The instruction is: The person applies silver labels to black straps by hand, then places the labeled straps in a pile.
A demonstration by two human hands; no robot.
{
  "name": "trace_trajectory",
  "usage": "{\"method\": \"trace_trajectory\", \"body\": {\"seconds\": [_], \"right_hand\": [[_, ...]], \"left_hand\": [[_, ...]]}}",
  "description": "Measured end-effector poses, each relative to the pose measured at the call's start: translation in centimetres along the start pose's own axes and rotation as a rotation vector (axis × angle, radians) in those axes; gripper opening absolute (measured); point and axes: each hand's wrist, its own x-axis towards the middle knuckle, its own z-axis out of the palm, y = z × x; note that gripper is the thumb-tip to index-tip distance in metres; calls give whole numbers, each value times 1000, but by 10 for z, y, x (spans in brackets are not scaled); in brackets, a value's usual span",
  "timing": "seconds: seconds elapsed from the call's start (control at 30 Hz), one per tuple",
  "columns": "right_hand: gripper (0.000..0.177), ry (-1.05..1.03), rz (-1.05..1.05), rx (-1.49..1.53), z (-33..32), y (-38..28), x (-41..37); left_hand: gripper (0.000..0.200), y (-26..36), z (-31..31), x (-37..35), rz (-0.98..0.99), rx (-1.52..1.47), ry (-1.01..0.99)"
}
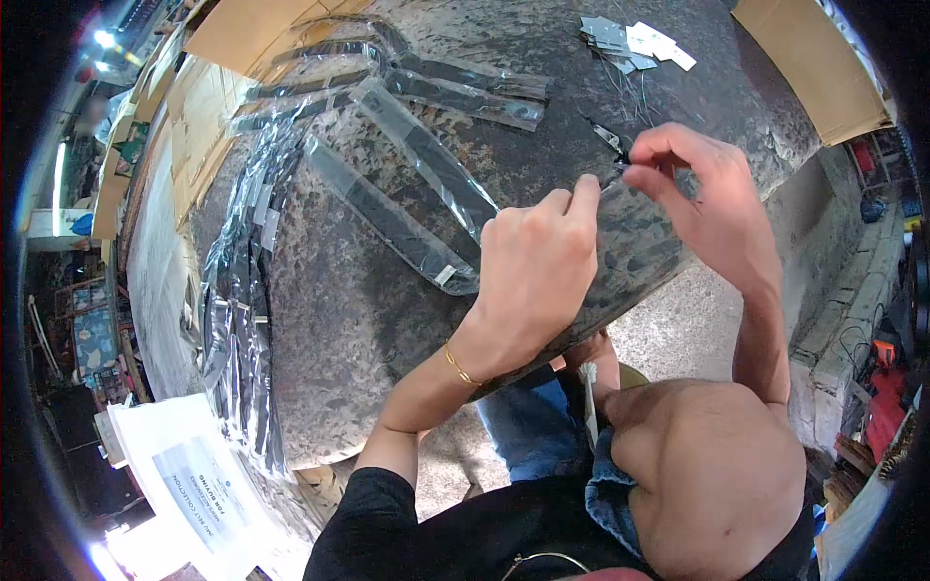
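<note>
My left hand (pixel 538 261) is closed, knuckles up, over the table's near edge; its fingertips and anything in them are hidden. Beside it, the ends of two clear plastic sleeves (pixel 412 140) with dark strips inside reach toward its wrist side. My right hand (pixel 712 198) is to the right, thumb and index finger curled together in a pinch; what they hold is too small to make out. Just beyond those fingertips lies a small pointed cutting tool (pixel 608 138) with dark handles. Grey and white tags (pixel 615 41) with thin strings rest farther back.
More sleeved strips (pixel 475 82) lie at the back, and a pile of them (pixel 237 281) hangs along the left side. Cardboard (pixel 809 68) stands at the back right. A printed white sheet (pixel 199 484) is at lower left. The worn table (pixel 320 358) has a curved near edge.
</note>
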Motion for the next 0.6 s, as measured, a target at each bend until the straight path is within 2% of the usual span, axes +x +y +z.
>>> {"method": "trace_trajectory", "body": {"seconds": [0.07, 0.17, 0.4, 0.43, 0.5, 0.6], "right_hand": [[14, -180, 185, -64, -9, -8, 0], [15, -245, 287, -104, -15, -11, 0], [20, -232, 307, -68, -16, -4, 1], [22, -267, 358, -77, -17, -4, 3], [23, -301, 410, -86, -17, -3, 3], [23, -352, 406, -51, -11, 4, -1]], "left_hand": [[19, 1, 0, 0, 2, 21, -13], [20, 2, 3, -1, 7, 54, -18], [23, 3, 0, -1, 4, 96, -12], [23, 2, -1, -1, 5, 96, -11], [38, 1, -1, -2, 22, 123, -105], [39, 2, 0, -2, 23, 125, -125]]}}
